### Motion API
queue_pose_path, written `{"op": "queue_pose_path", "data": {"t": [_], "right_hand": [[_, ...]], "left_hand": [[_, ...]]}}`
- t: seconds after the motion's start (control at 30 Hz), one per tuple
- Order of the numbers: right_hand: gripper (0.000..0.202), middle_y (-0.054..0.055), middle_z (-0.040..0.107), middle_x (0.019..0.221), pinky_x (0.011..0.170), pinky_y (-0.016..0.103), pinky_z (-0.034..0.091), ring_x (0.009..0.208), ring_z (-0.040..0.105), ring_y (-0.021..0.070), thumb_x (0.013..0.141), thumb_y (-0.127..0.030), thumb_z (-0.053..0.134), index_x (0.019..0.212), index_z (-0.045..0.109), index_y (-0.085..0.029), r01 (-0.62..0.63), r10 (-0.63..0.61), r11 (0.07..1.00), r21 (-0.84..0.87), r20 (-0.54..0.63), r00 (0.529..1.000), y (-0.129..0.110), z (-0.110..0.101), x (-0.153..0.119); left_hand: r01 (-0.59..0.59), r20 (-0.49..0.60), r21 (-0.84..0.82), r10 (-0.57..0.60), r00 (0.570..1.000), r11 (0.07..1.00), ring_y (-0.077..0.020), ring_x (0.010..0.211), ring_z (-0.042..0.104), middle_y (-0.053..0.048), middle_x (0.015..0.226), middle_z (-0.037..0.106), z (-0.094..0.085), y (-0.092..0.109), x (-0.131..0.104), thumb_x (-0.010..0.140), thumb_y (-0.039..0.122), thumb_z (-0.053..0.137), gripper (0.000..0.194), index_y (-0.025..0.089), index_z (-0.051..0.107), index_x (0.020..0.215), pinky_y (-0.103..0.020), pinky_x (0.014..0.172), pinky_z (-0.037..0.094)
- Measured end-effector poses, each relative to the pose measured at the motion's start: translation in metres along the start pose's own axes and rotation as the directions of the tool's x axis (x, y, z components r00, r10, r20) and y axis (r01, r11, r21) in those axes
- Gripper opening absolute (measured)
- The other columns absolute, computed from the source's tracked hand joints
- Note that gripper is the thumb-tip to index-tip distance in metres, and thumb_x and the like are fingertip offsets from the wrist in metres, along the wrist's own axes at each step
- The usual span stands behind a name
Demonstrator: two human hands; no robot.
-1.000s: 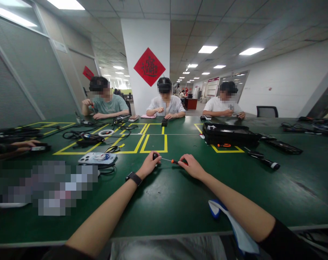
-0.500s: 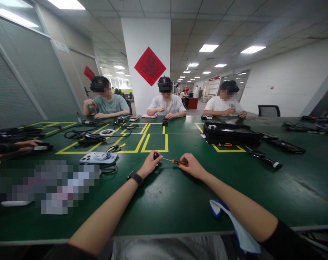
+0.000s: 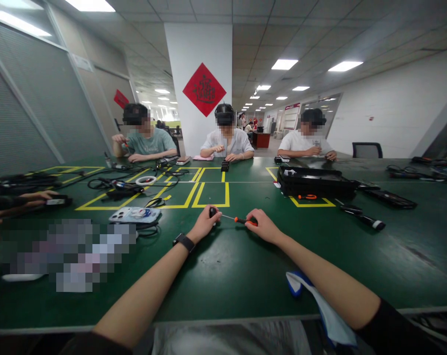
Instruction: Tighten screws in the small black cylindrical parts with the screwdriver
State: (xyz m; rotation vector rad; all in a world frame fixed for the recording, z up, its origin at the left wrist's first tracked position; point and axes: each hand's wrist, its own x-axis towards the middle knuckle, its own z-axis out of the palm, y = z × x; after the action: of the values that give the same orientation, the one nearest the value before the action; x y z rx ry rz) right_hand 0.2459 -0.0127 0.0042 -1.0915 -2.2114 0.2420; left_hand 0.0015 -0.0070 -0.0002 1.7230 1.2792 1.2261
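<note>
"Right, we're over the green tabletop (image 3: 223,291), and there's the screwdriver (image 3: 241,220), lying nearly level between the two hands, in front of the person!"

"And the right hand (image 3: 263,226) is closed around the rear of its orange-and-black handle, fingers curled in, thumb side toward the shaft (image 3: 228,217)."

"Across to the left hand (image 3: 204,223): fingers pinched together on a small dark piece (image 3: 212,212), much of it covered. Is the tip seated in it?"

"Can't tell, the fingers hide the meeting point. How does that driver handle, would you say?"

"Light, I'd judge, with a stiff, thin metal shaft. The thick handle is the place to grip; the shaft looks slim and slick, poor for turning force."

"And the dark piece?"

"Small, probably hard and light. I'd pinch it by its sides, fingertips clear of the tip, because a smooth shell could twist or slip under pressure. Anything fragile inside is out of sight."

"Looking wider, a phone (image 3: 134,215) lies off to the left, and beyond the right hand there's a black tray (image 3: 315,182) with an orange-handled tool (image 3: 306,197) just beside its near edge."
</note>
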Motion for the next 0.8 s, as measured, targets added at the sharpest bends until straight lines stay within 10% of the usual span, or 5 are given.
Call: {"op": "queue_pose_path", "data": {"t": [0.5,0.8], "right_hand": [[0.024,0.006,0.054,0.084,0.076,0.031,0.037,0.084,0.046,0.0169,0.086,-0.033,0.042,0.081,0.060,-0.017,-0.032,0.032,0.999,-0.017,0.015,0.999,0.0009,-0.0008,0.0002],[0.022,0.005,0.052,0.089,0.075,0.031,0.038,0.085,0.045,0.0174,0.071,-0.032,0.063,0.084,0.054,-0.017,0.029,-0.029,1.000,-0.008,-0.005,1.000,-0.0026,-0.0017,-0.0007]], "left_hand": [[0.001,-0.005,-0.013,-0.001,1.000,1.000,-0.0116,0.065,0.057,0.001,0.076,0.055,0.0010,-0.0019,0.0018,0.073,0.043,0.051,0.030,0.019,0.048,0.090,-0.023,0.058,0.042],[-0.001,0.000,-0.013,0.001,1.000,1.000,-0.0119,0.066,0.057,0.000,0.077,0.054,0.0007,-0.0028,0.0023,0.073,0.045,0.051,0.032,0.018,0.048,0.091,-0.023,0.057,0.042]]}}
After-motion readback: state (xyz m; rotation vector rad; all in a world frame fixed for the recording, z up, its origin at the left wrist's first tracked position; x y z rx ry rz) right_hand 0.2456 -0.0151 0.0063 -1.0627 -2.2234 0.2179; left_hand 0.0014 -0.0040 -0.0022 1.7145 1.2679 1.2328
